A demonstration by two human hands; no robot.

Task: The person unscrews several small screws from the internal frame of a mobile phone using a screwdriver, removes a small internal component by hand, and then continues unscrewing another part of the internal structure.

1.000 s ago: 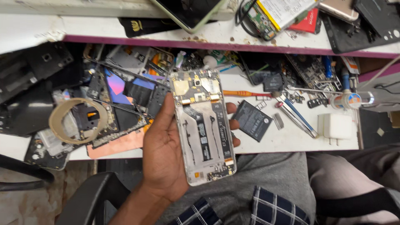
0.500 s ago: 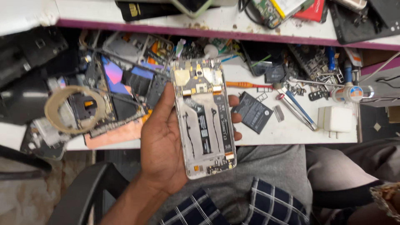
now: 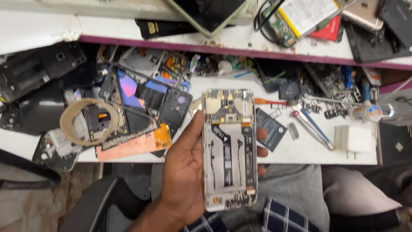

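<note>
Opened smartphone [image 3: 229, 148], back cover off, circuit boards and flex cables exposed, held upright over lap in left hand [image 3: 184, 176], thumb and fingertips clamped on its long edges, before white workbench [image 3: 300, 150] bearing loose battery [image 3: 270, 129], white charger [image 3: 352, 139], tape roll [image 3: 88, 121].

white workbench [image 3: 300, 150] | phone parts [image 3: 141, 99]; tape ring [image 3: 88, 121]; white charger [image 3: 352, 139]; tweezers [image 3: 311, 124]

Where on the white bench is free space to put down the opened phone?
The bare strip of the white bench between the black battery and the white charger block is free. Left of the left hand, phone parts crowd everything. The opened phone stays held.
</note>
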